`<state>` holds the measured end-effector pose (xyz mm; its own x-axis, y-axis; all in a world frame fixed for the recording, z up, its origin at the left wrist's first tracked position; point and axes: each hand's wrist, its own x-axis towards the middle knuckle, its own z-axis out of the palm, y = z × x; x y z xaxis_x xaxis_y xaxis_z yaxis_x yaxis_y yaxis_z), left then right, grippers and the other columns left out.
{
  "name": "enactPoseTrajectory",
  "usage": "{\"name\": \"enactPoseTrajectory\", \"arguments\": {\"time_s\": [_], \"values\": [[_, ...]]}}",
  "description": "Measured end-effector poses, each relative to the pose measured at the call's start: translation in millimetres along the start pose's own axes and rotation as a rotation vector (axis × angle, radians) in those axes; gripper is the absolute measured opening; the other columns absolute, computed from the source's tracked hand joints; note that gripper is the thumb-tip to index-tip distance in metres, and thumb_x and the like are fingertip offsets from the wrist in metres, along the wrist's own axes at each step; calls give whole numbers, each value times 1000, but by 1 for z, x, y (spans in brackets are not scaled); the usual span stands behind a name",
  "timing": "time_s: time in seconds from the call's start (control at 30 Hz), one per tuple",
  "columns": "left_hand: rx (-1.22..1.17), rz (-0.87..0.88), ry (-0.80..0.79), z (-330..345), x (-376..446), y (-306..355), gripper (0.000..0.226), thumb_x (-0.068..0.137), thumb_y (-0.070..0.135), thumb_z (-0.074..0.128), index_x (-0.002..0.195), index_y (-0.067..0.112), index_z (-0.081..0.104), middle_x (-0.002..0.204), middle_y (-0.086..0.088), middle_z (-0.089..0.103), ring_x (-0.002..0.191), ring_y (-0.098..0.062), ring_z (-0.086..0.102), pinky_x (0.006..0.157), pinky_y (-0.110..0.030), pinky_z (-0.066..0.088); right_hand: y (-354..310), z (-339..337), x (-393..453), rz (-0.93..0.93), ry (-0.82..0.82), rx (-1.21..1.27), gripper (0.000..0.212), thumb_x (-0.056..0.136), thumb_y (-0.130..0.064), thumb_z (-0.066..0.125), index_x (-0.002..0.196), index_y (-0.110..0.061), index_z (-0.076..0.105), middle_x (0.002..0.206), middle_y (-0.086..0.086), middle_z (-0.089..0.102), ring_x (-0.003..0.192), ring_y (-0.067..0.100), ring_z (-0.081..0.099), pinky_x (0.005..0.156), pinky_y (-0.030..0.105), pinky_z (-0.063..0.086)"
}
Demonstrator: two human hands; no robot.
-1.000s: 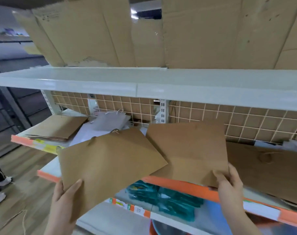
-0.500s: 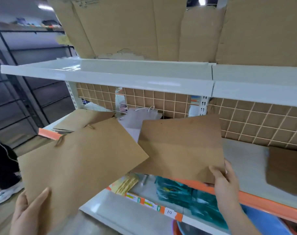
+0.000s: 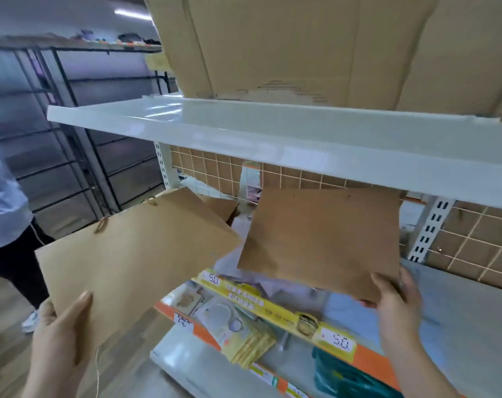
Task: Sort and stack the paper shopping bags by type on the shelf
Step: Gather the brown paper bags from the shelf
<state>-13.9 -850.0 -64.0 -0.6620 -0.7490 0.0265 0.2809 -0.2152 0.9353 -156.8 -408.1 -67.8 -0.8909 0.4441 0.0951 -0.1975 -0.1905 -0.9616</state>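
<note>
Shelf (image 3: 459, 305) contents blurred; left hand (image 3: 57, 337) grips one flat brown bag (image 3: 135, 254), right hand (image 3: 396, 297) pinches another bag (image 3: 324, 239)

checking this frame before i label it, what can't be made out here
- Head view: the right bag shows no handles; it hides the bags behind it.
- Left bag covers the brown stack on the shelf.
- Yellow strip print: blurred.
- Left hand fingers under the bag: hidden.
</note>
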Motion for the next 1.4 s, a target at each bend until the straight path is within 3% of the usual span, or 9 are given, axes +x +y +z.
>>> {"name": "enactPoseTrajectory", "arguments": {"time_s": [0.1, 0.2, 0.3, 0.43, 0.7, 0.9, 1.1, 1.2, 1.4], "values": [[15, 6, 109, 10, 25, 1, 19, 91, 13, 58, 90, 31, 59, 96, 12, 68, 75, -3, 66, 55, -31, 57, 8, 23, 9, 10, -22, -12, 32, 88, 2, 54, 108, -22, 61, 91, -6, 67, 66, 3, 64, 41, 21, 50], [14, -34, 145, 19, 55, -2, 20, 91, 12, 58, 92, 32, 56, 101, 10, 66, 82, -7, 64, 56, -25, 56, 11, 40, 14, 14, -41, -31, 31, 88, 0, 54, 96, -29, 63, 87, -12, 68, 68, 3, 63, 42, 20, 50], [30, -25, 182, 30, 94, -10, 18, 89, 10, 59, 87, 27, 54, 100, 7, 62, 69, 2, 65, 57, -17, 54, 15, 59, 18, 7, -2, -58, 31, 87, 0, 55, 98, -27, 63, 86, -12, 67, 73, 15, 62, 40, 21, 49], [32, -98, 72, 44, 162, -30, 21, 90, 9, 59, 90, 29, 52, 96, 5, 65, 79, -11, 63, 71, -33, 52, 25, 92, 18, 2, 73, -65, 33, 87, 3, 55, 109, -21, 60, 76, -19, 68, 61, 0, 64, 39, 20, 50], [149, -255, -300, 68, 306, -62, 32, 88, 4, 59, 117, 17, 53, 95, -5, 68, 70, -13, 67, 58, -23, 55, 53, 178, -3, -39, 288, -81, 41, 87, 3, 53, 121, -20, 57, 94, -2, 64, 78, 13, 60, 40, 22, 50], [540, -202, -431, 92, 383, -82, 27, 82, 12, 70, 103, 21, 56, 93, -6, 66, 78, -24, 64, 74, -39, 53, 57, 227, -37, -181, 401, -132, 41, 90, -2, 51, 121, -28, 56, 105, 0, 65, 85, 11, 64, 47, 20, 53], [1137, -4, -598, 103, 438, -92, 29, 78, 26, 74, 93, 18, 50, 83, -2, 59, 74, -24, 55, 66, -35, 39, 45, 243, -61, -272, 511, -320, 40, 91, -4, 52, 121, -30, 56, 103, 1, 66, 89, 11, 64, 69, 26, 56], [1268, 20, -617, 115, 450, -98, 31, 79, 32, 71, 95, 15, 51, 90, -8, 62, 80, -29, 56, 70, -37, 43, 37, 247, -71, -309, 539, -255, 40, 90, -1, 51, 118, -28, 59, 94, -7, 66, 73, -2, 61, 53, 16, 53], [1367, 63, -636, 126, 434, -112, 57, 80, 49, 68, 126, 18, 57, 117, -20, 53, 107, -38, 54, 88, -43, 46, 36, 256, -73, -109, 389, -80, 31, 86, -1, 57, 107, -22, 64, 91, -1, 66, 67, 15, 59, 46, 24, 49]]}}
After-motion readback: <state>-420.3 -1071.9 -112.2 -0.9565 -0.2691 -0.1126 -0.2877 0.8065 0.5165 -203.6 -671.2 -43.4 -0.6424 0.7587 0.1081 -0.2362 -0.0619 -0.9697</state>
